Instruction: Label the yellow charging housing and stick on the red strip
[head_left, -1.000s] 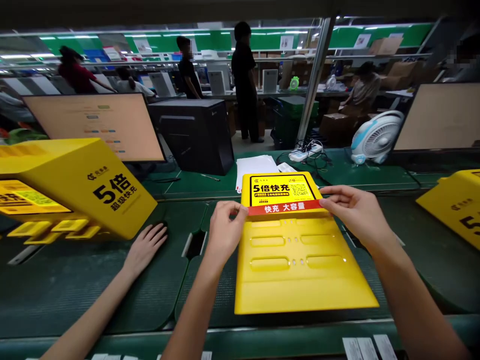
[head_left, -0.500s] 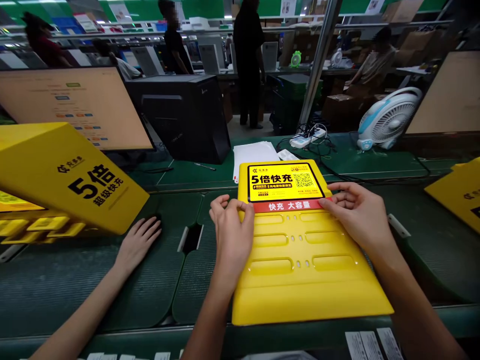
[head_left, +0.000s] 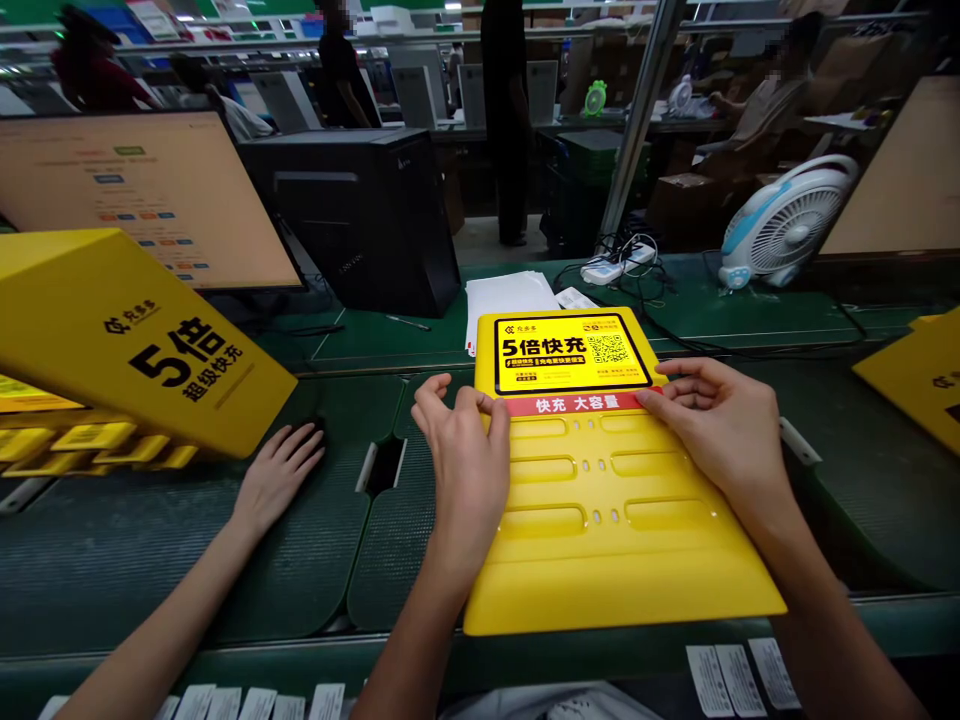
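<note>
On the yellow panel [head_left: 600, 520], the red label strip [head_left: 577, 403] lies placed, left hand [head_left: 465, 460] and right hand [head_left: 720, 420] pressing its ends with loose, unclenched grip; smoothing seemingly remains.

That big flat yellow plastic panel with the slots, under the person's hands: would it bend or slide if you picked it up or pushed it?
The yellow plastic panel probably stays stiff: its edges look straight and its moulded slots likely brace it. It looks thin, so likely light for its size. Lying flat on the ribbed green mat, it seems unlikely to tip. The left hand and right hand rest on it.
</note>
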